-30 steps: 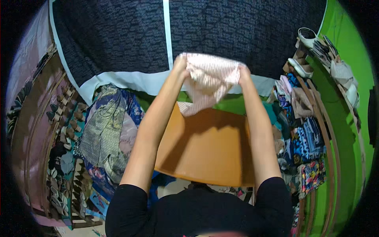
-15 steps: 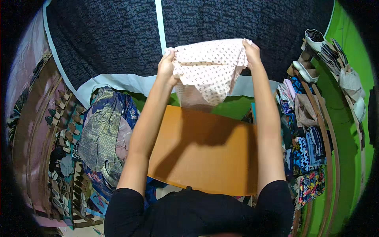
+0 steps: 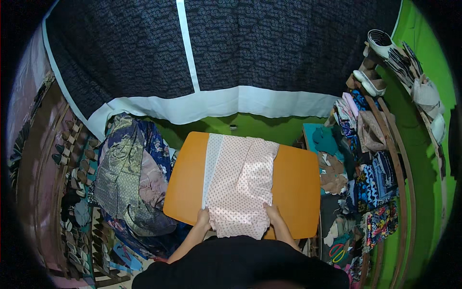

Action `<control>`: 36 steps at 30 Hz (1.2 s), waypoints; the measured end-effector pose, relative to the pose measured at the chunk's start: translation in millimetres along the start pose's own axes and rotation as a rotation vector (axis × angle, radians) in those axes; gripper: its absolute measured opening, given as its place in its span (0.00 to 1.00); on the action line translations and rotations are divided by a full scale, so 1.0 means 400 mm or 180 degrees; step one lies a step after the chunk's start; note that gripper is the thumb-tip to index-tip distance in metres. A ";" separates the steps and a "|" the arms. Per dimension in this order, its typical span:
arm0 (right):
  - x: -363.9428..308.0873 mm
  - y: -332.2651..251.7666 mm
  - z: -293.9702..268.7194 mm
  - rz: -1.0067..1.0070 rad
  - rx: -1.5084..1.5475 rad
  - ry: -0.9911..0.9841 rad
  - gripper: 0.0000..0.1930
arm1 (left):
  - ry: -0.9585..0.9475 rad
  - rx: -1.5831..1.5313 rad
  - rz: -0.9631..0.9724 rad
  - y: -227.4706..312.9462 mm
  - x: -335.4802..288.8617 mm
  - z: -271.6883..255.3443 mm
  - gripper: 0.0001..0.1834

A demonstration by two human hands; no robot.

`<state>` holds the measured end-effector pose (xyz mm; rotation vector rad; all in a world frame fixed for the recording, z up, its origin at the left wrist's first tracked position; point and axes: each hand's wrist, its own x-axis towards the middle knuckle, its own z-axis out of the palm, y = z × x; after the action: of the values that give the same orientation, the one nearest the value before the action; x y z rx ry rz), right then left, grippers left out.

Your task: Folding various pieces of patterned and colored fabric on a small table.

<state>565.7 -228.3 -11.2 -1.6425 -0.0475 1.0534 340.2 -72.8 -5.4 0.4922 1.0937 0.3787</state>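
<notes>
A pale pink cloth [image 3: 240, 183] with a small dark print lies spread over the orange tabletop [image 3: 185, 168], its near end hanging toward my body. Along its left side runs a whitish-blue strip. My left hand [image 3: 204, 220] is closed on the cloth's near left edge. At the near right edge my right hand [image 3: 272, 214] pinches the same cloth. Creases and a shiny, rumpled patch show on the right part of the cloth.
Left of the table is a heap of patterned fabrics [image 3: 127, 178]. Shelves at the right hold folded cloths [image 3: 382, 176], fabric scraps [image 3: 332, 178] and red-and-green-handled scissors [image 3: 337, 253]. Shoes [image 3: 77, 173] line a rack on the far left. A dark curtain [image 3: 231, 48] hangs beyond the table.
The cloth was bunched and held up in the air in both hands. Now it lies spread on the table, and both hands have come down and back toward my body.
</notes>
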 end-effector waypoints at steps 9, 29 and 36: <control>0.316 -0.540 0.064 -0.1853 0.0701 -0.0343 0.14 | -0.1345 -0.0784 0.1269 0.479 0.150 0.414 0.24; -0.317 0.112 0.077 -0.2457 -0.1143 0.2441 0.15 | -0.0303 0.1068 0.1374 -0.137 -0.199 -0.188 0.18; -0.550 0.430 0.115 -0.1445 -0.0942 0.1728 0.15 | 0.0376 0.1902 0.1166 -0.318 -0.305 -0.486 0.18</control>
<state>322.7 -373.7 -15.4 -2.0138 -0.2135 0.2463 119.6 -205.1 -56.9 1.2229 1.2296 0.4002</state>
